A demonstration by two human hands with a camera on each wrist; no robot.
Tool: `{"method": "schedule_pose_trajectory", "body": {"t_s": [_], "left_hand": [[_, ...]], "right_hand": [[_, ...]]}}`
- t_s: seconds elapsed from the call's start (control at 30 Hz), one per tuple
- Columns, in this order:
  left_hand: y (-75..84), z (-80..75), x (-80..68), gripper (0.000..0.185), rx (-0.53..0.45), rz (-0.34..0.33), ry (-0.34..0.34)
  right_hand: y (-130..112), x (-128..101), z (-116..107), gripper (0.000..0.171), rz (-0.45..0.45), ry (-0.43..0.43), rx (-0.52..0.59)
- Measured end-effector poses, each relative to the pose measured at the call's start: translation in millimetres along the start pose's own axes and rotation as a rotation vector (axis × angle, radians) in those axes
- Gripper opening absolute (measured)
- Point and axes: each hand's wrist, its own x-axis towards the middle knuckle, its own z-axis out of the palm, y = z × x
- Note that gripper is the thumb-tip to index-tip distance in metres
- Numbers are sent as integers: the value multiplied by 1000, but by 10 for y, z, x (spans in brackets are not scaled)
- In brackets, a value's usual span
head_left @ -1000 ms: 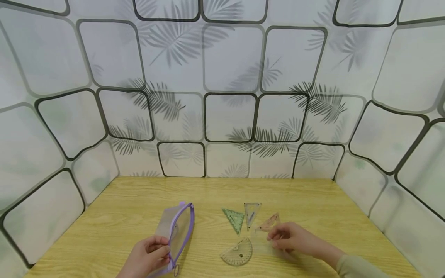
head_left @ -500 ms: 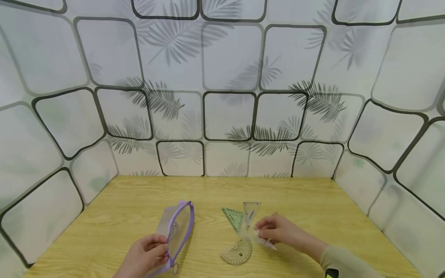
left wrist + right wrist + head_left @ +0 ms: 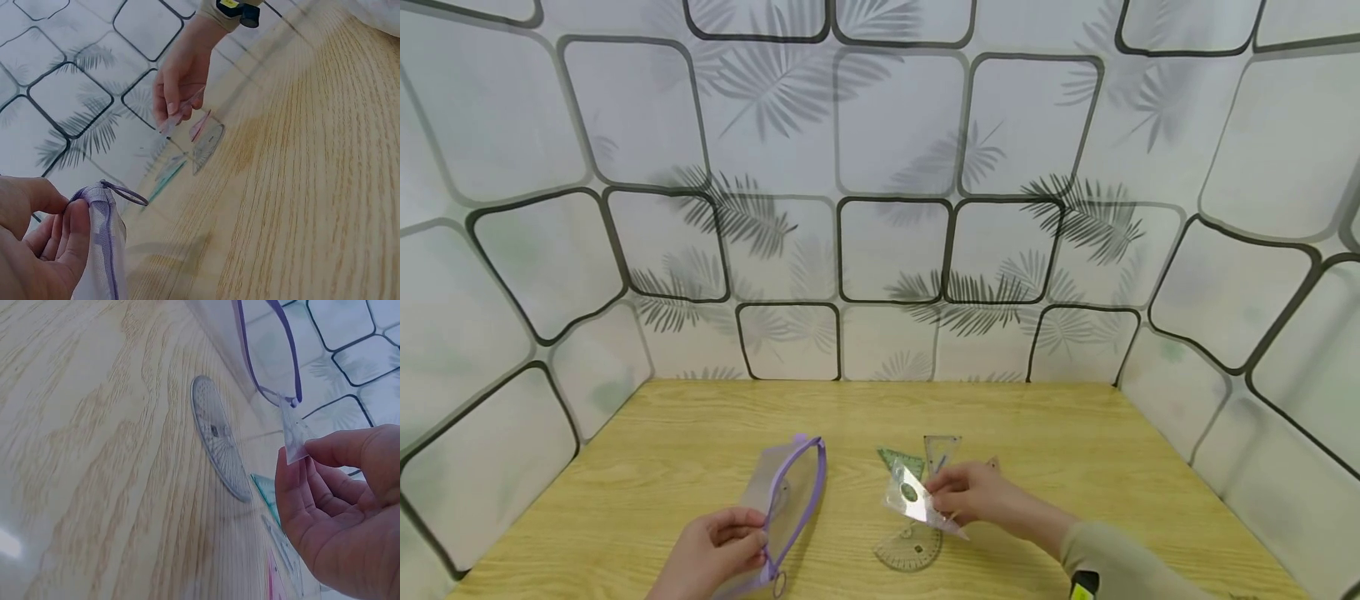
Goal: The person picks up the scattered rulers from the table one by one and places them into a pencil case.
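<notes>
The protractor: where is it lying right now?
In the head view the protractor lies flat on the table, near the front edge, just below the right hand and right of the purple-trimmed pouch.

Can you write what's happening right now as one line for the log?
left hand: holds pouch open | right hand: pinches clear ruler, lifted | table: protractor, triangles

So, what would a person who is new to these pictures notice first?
Probably the right hand, lifting a clear plastic ruler piece above the protractor on the wooden table. Next, the left hand gripping the purple-edged transparent pencil pouch at the table's near left.
</notes>
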Motion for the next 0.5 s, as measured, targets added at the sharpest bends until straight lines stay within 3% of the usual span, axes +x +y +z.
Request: {"method": "schedule_pose_trajectory", "body": {"t_s": [0.5], "left_hand": [[42,95,-1,39,25,-26,99]], "right_hand": [[-166,105,131,33,-9,-16,17]]}}
